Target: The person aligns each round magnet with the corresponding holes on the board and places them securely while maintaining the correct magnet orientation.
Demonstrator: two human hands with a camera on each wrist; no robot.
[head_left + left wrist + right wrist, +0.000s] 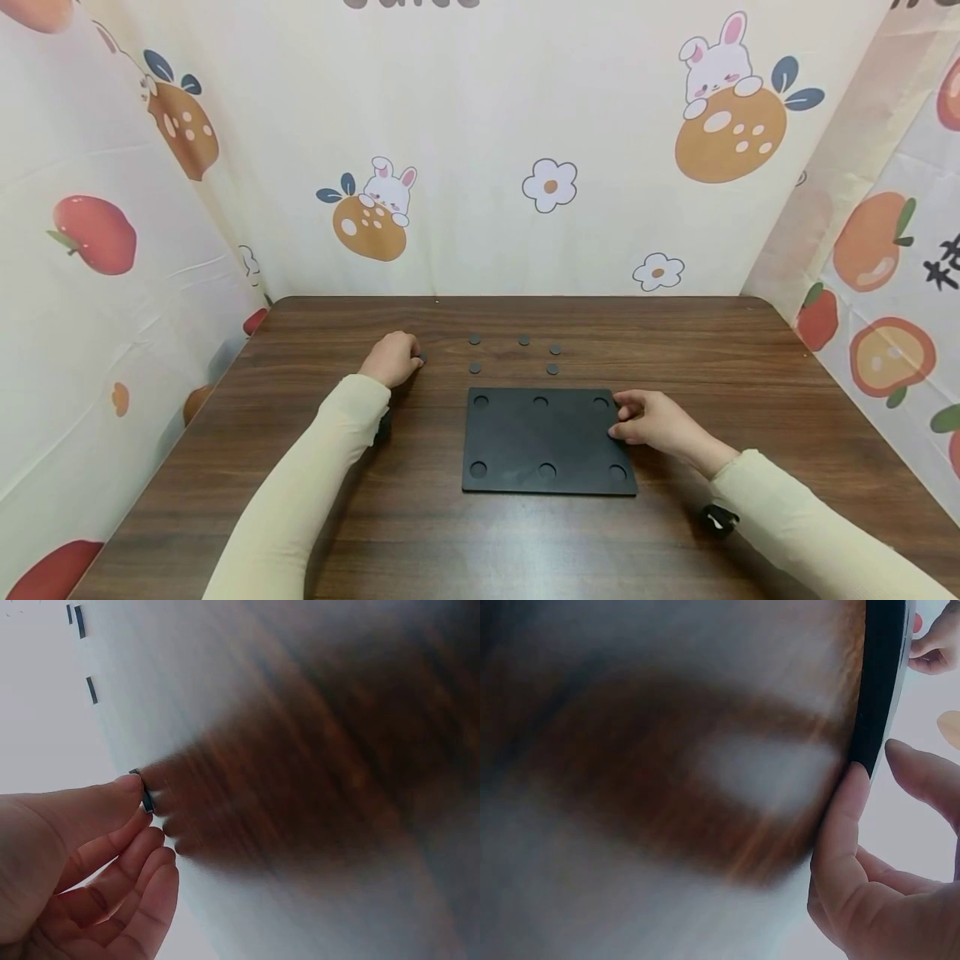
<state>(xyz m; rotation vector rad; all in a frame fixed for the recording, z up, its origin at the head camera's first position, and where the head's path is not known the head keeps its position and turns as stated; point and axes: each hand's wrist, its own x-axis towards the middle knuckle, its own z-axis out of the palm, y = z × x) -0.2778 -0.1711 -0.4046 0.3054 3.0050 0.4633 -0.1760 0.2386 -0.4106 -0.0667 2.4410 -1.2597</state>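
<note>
My left hand (392, 358) pinches a small dark disc (145, 793) between thumb and fingertips, low over the table left of the other discs. In the left wrist view the disc is seen edge-on. A flat black board (540, 437) with round recesses near its far and near edges lies in front of me. At the board's right edge, my right hand (654, 425) grips it with thumb and curved fingers. The right wrist view shows the board's dark side (881, 682) against the index fingertip, with the thumb close to its upper face.
Several small dark discs lie beyond the board, including one disc (475, 339) at the far left of the group and another disc (552, 368) nearer the board. The brown wooden table (420, 542) meets a printed cloth backdrop (480, 233) behind and at both sides.
</note>
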